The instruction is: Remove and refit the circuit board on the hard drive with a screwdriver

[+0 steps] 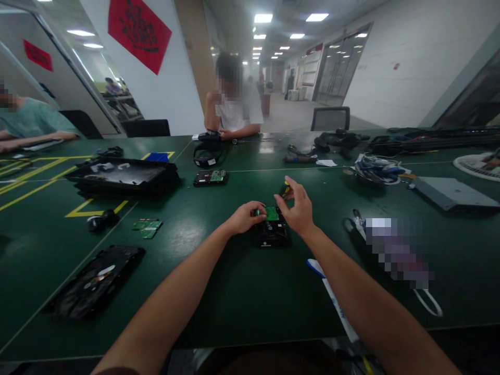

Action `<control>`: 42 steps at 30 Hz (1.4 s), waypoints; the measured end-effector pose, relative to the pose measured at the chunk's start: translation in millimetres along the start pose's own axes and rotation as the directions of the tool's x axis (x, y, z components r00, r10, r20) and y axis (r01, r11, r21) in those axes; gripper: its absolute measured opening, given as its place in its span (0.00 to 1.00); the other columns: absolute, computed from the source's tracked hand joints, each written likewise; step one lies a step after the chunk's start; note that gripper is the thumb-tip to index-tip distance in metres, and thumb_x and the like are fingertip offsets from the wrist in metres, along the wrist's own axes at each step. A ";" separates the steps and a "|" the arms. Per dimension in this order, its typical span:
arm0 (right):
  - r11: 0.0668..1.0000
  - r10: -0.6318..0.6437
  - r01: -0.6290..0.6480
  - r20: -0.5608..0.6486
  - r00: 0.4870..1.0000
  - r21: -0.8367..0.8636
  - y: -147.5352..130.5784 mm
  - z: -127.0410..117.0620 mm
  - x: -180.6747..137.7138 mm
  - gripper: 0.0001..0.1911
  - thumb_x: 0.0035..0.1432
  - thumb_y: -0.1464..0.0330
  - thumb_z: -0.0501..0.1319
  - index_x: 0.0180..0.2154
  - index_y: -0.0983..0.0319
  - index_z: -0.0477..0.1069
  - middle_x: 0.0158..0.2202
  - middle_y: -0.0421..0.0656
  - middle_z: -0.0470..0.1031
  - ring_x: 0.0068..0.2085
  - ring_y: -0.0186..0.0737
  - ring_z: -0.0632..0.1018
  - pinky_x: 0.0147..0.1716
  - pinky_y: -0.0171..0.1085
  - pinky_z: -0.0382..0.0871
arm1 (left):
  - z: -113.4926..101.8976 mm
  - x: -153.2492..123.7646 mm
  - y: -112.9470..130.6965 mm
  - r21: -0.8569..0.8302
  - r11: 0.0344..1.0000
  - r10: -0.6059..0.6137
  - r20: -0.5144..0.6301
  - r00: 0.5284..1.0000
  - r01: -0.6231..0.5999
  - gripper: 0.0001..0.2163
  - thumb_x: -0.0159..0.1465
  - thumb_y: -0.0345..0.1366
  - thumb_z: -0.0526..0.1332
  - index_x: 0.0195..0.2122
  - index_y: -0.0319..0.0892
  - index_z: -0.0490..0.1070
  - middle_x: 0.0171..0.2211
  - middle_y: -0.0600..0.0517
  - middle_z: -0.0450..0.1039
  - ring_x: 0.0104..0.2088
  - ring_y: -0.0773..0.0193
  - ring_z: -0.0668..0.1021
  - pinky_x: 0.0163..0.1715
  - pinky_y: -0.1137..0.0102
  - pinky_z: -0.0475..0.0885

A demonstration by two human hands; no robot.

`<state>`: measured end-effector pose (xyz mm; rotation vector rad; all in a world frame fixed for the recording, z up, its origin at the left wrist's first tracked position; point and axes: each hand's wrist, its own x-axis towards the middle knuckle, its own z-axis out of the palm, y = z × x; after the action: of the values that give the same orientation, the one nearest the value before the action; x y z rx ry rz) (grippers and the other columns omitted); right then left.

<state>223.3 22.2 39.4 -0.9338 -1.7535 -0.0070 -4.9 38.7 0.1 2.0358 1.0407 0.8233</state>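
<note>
A black hard drive (272, 234) lies on the green table (242, 291) in front of me, with a green circuit board (271, 213) on its far end. My left hand (246, 217) is curled, its fingertips pinching the left edge of the circuit board. My right hand (297, 209) hovers just right of the board, fingers spread and partly bent, touching or nearly touching its right edge. A small screwdriver with a yellow and black handle (286, 188) lies just beyond my right hand.
A second hard drive (211, 177) lies farther back. Loose green boards (147, 227), a black tray (123, 177) and an opened black device (96, 281) sit at the left. Cables (377, 169) and a grey box (453, 192) are at the right. One person sits opposite, another at far left.
</note>
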 end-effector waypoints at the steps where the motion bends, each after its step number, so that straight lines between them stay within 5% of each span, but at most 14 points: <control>1: 1.000 -0.003 0.003 0.004 1.000 0.009 0.1 0.0 0.0 0.34 0.67 0.65 0.62 0.70 0.50 0.55 0.54 0.49 0.73 0.42 0.47 0.79 0.45 0.52 0.82 | 0.0 0.1 0.0 0.003 1.000 -0.002 -0.001 1.000 0.002 0.06 0.65 0.36 0.68 0.42 0.42 0.78 0.56 0.47 0.74 0.38 0.64 0.76 0.38 0.69 0.70; 9: 0.999 0.016 -0.016 -0.001 1.000 0.031 -1.6 0.5 0.4 0.34 0.65 0.64 0.64 0.69 0.50 0.57 0.50 0.48 0.73 0.42 0.46 0.79 0.41 0.49 0.83 | 0.2 0.9 -1.2 -0.006 1.000 0.010 -0.002 1.000 -0.010 0.06 0.65 0.36 0.68 0.42 0.42 0.78 0.55 0.46 0.74 0.44 0.60 0.77 0.40 0.68 0.71; 42: 0.999 0.021 -0.022 0.012 1.000 0.049 0.0 1.5 0.1 0.35 0.65 0.67 0.61 0.71 0.52 0.53 0.56 0.51 0.71 0.44 0.48 0.79 0.42 0.50 0.83 | -0.3 -0.1 4.5 0.013 1.000 -0.011 0.001 1.000 0.011 0.07 0.65 0.36 0.68 0.42 0.41 0.78 0.55 0.47 0.74 0.39 0.64 0.76 0.37 0.69 0.70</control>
<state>222.0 22.9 38.9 -0.9184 -1.7461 0.0555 -3.3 36.8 3.8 2.0390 1.0585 0.8119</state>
